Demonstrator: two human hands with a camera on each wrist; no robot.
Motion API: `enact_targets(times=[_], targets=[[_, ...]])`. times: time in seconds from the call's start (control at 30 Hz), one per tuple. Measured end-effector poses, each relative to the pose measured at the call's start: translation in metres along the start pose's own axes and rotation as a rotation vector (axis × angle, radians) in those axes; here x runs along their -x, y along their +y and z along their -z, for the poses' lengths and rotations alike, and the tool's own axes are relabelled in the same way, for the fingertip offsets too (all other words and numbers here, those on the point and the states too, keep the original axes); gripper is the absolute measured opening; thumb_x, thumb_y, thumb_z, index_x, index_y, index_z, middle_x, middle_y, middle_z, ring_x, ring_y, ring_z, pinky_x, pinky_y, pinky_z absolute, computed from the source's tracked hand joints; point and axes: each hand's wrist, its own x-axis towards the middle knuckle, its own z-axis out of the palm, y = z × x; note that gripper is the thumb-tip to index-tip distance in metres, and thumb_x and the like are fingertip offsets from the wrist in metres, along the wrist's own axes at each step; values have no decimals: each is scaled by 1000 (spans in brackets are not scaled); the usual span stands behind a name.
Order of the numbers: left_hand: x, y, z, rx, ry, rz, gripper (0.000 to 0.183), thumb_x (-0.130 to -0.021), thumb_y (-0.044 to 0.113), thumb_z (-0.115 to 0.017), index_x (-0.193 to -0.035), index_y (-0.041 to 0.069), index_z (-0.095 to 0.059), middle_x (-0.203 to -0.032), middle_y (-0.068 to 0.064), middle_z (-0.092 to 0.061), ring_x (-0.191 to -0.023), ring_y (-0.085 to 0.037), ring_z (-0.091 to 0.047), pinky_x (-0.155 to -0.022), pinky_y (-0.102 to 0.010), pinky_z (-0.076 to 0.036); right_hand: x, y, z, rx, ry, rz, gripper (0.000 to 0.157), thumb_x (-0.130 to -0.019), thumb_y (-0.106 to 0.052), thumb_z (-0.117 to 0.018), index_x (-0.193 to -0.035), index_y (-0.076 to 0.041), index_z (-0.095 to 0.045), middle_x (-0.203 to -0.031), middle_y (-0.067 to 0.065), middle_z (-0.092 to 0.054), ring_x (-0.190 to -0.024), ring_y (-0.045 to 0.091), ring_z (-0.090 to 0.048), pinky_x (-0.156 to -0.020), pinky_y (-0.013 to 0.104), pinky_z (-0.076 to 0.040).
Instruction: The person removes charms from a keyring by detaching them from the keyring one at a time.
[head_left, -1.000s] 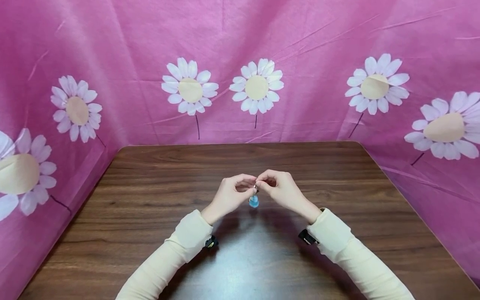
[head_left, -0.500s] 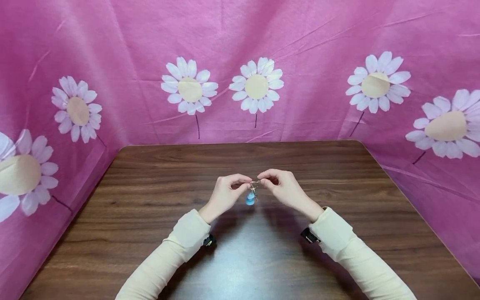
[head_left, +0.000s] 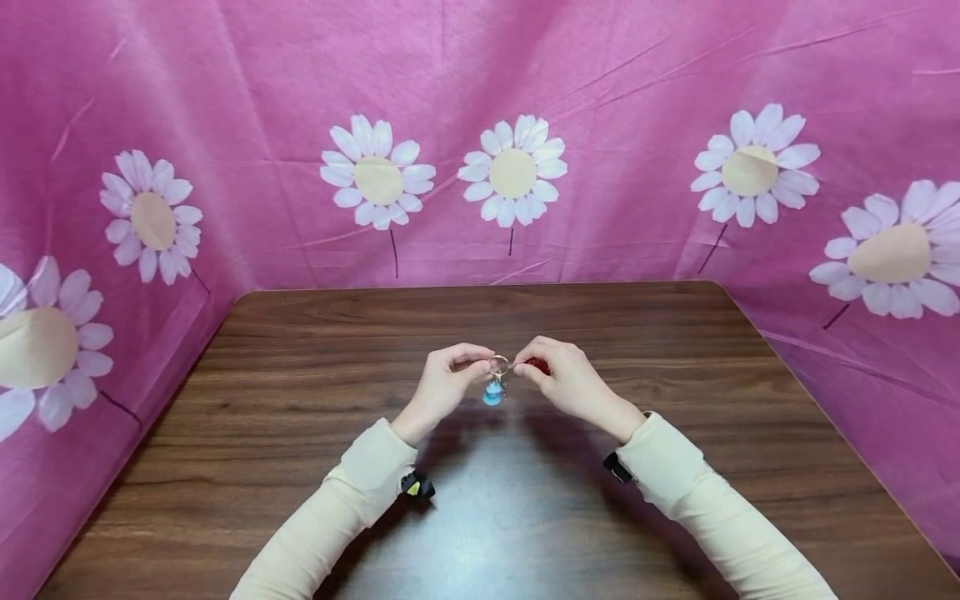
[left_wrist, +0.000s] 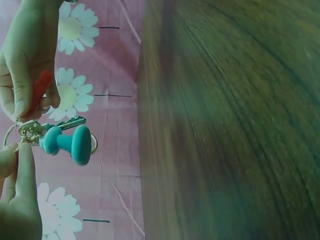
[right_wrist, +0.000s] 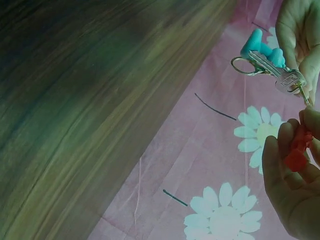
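Observation:
Over the middle of the table, both hands hold a metal key ring (head_left: 506,358) between them. Thumb and fingers of my left hand (head_left: 441,385) pinch its left side. My right hand (head_left: 576,385) pinches the ring's right side, with a small red charm (right_wrist: 298,152) lying under its curled fingers. A turquoise, spool-shaped charm (left_wrist: 64,143) hangs from the ring. Beside that charm a silver key (right_wrist: 286,79) shows in the right wrist view, along with a smaller gold loop (right_wrist: 242,66). Fingertips hide part of where the red charm joins the ring.
The brown wood-grain table (head_left: 300,467) spreads under both forearms. A pink cloth (head_left: 600,67) printed with white daisies stands around its back and sides. Each wrist wears a small black camera, the left one (head_left: 417,486) below the cuff.
My left hand has moved slightly left, away from the right hand. The ring now shows as an open circle between them, the turquoise charm has shifted left, and the red charm has come into view.

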Motion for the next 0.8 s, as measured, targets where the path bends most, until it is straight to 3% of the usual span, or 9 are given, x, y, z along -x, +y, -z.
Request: enact_targets(times=[0.13,0.37,0.6,0.7,0.8], targets=[[0,1,-1,51,16,36,20,-84,-7,-57,-102,-17,-58,-97,-28,-65,-77,-5,-65,-76,-28,-54,-1,-3,0,-43,12,16,5,-81,-16,-68,-83,-10,-67,-76,-5,-61,-62,5,-47,-57,22,-40],[0,-1,-2,51,27,63,21,-84,-4,-59,-102,-16,-59,-91,-16,-69,-78,-5,-65,-75,-26,-55,-1,-7,-1,-113,-5,-15,5,-82,-15,-67,-83,-10,-67,-75,-4,-60,-63,7,-48,-57,22,-41],[2,0,-3,28,-15,85,19,-85,-5,-58,-101,-15,-59,-97,-26,-65,-78,-6,-65,-79,-30,-54,0,-8,-2,-176,-16,-61,7,-84,-15,-65,-84,-9,-67,-76,-3,-63,-66,6,-52,-59,20,-45],[0,1,-4,-48,-7,54,19,-85,-2,-59,-101,-11,-61,-98,-26,-65,-79,-6,-64,-78,-28,-54,-1,-10,-1,-186,-11,-93,5,-84,-14,-65,-83,-10,-67,-76,-2,-66,-66,8,-54,-59,20,-45],[0,3,-4,-154,61,-26,16,-83,1,-63,-96,-8,-65,-91,-23,-67,-75,-10,-65,-70,-21,-54,-3,-12,1,-198,-17,-147,5,-84,-14,-65,-83,-10,-68,-75,-2,-66,-65,9,-54,-58,21,-45]])
